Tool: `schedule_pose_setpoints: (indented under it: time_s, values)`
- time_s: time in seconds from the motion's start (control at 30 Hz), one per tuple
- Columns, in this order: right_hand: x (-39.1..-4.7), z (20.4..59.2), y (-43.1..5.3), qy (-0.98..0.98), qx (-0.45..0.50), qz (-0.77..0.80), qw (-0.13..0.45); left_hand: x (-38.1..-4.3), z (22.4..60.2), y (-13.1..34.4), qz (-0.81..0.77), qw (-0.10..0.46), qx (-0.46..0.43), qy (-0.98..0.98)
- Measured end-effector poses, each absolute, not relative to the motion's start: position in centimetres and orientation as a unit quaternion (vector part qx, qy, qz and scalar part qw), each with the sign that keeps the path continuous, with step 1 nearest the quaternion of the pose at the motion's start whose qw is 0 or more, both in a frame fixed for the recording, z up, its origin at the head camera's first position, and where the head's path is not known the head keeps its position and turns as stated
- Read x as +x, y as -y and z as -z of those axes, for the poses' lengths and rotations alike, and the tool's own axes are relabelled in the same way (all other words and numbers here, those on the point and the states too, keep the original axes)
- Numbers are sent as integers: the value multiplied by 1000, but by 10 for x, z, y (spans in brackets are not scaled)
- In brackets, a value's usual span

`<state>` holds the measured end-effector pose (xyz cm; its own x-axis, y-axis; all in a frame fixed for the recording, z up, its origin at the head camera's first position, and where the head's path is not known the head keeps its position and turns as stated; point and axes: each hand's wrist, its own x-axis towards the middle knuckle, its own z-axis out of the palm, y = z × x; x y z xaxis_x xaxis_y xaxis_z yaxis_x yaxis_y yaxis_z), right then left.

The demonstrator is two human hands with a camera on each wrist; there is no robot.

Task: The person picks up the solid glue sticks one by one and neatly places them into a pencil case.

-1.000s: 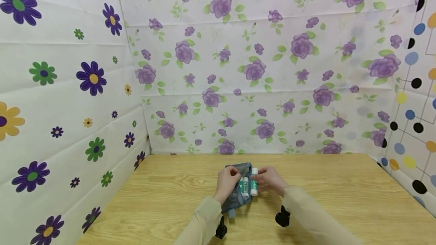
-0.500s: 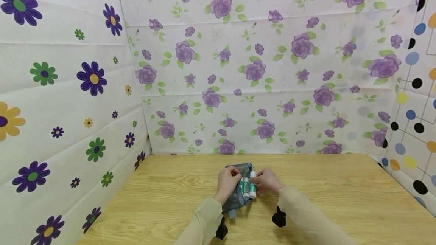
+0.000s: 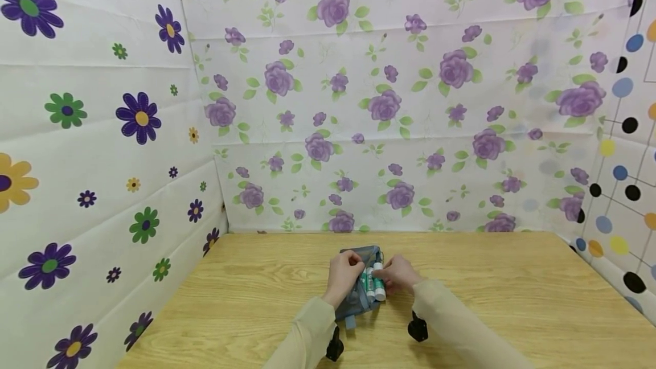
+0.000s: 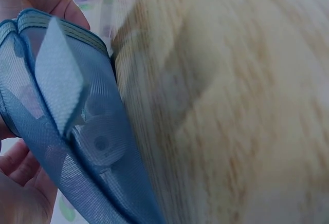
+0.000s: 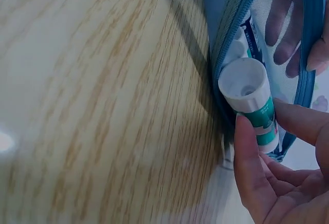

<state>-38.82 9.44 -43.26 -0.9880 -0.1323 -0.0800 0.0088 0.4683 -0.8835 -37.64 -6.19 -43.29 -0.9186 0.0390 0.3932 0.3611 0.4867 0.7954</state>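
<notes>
A blue mesh zip pouch (image 3: 352, 309) lies on the table with its zipper open. My left hand (image 3: 342, 275) pinches the pouch's rim, its fingers (image 5: 288, 34) showing behind the mesh in the right wrist view. Between thumb and fingers, my right hand (image 3: 401, 274) grips a white and green glue stick (image 5: 260, 116) at the pouch's mouth. The stick lies partly within the opening, its hollow white end facing the right wrist camera. Beside it, another glue stick (image 3: 370, 285) rests inside the pouch. The left wrist view shows a round white end (image 4: 102, 141) through the mesh.
The wooden table (image 3: 256, 295) stretches out on both sides of the pouch. Flower-print sheets (image 3: 318, 101) stand behind it and at the left, with a dotted sheet (image 3: 622, 209) at the right. A pale fabric tab (image 4: 60, 80) sticks out from the pouch's end.
My right hand has moved left with the glue stick, from beside the pouch into its opening, next to the other stick. The left hand has stayed on the rim.
</notes>
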Motion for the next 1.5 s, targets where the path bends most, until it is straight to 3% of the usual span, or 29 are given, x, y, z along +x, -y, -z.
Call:
schedule_pose_setpoints:
  time_s: [0.67,1.13,1.5]
  values:
    - [-382,430,-93,-819,-64,554,132,-377,434,60,473,183,-122,853]
    - [-385,434,-93,-807,-80,570,135,-378,434,58,453,185,-118,864]
    - [-388,435,-103,-810,-62,572,111,-373,431,52,439,148,-109,879]
